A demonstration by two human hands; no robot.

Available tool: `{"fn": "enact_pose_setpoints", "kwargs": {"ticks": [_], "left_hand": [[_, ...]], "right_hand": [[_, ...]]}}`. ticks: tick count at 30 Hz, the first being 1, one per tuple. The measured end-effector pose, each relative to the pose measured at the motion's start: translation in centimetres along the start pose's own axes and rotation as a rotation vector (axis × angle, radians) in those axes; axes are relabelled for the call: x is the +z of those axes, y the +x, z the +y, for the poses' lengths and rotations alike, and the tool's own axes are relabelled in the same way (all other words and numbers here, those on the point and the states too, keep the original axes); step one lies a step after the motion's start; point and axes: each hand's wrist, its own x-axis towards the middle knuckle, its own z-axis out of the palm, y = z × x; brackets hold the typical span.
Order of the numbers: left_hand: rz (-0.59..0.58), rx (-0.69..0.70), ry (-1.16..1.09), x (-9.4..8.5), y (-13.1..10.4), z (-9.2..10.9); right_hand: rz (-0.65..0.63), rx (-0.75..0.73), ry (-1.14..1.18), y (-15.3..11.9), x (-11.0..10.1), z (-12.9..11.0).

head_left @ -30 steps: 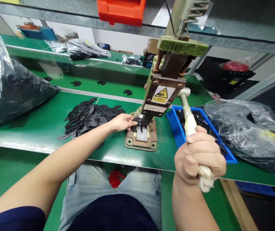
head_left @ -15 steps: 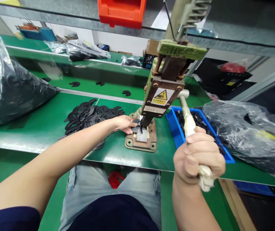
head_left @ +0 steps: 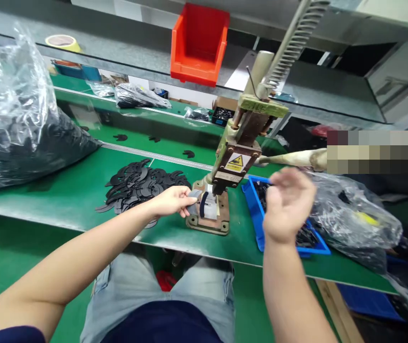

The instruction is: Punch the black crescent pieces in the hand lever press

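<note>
My left hand (head_left: 175, 200) pinches a thin curved dark plastic piece (head_left: 193, 203) by its left side, at the base plate (head_left: 224, 216) of a hand press. A black curved strip (head_left: 202, 205) shows at the piece's right side, over a light metal plate (head_left: 211, 209). Above it stands the press ram housing (head_left: 237, 143) with a yellow warning label. My right hand (head_left: 287, 207) is off the lever (head_left: 296, 158), holding nothing, its fingers loosely bent and blurred. It hovers over the blue bin (head_left: 257, 219) of small black parts. The lever points out to the right.
A heap of black curved pieces (head_left: 139, 183) lies left of the press. A big clear bag (head_left: 28, 138) of dark parts stands at far left, another plastic bag (head_left: 361, 224) at right. An orange bin (head_left: 200, 47) and a tape roll (head_left: 63, 43) sit on the shelf above.
My right hand has let go of the lever, which has swung up from its lowered position. My left hand still holds the curved piece at the press base. The view has tilted upward.
</note>
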Motion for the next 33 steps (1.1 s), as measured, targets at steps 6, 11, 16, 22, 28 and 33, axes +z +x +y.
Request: {"fn": "enact_pose_setpoints", "kwargs": {"ticks": [6,11,16,22,28,33], "left_hand": [[-0.027,0.011,0.022,1.6,-4.9,2.0],[-0.033,0.009,0.044,3.2,-5.9,2.2],[-0.060,-0.006,-0.004,3.9,-6.2,2.2],[-0.066,-0.026,0.090,2.9,-5.9,2.1],[0.314,0.335,0.483,3.3,-7.0,1.8],[0.224,0.468,0.703,4.4,-6.6,1.3]], "right_hand": [[-0.489,0.431,0.116,-12.1,3.5,1.7],[-0.473,0.430,0.138,-14.7,5.3,0.6],[-0.407,0.381,0.093,-15.5,5.3,0.5],[-0.511,0.238,0.024,-14.3,4.4,0.2],[-0.603,0.104,-0.054,-12.8,3.4,-0.1],[-0.669,0.048,-0.069,-12.9,3.3,-0.2]]}}
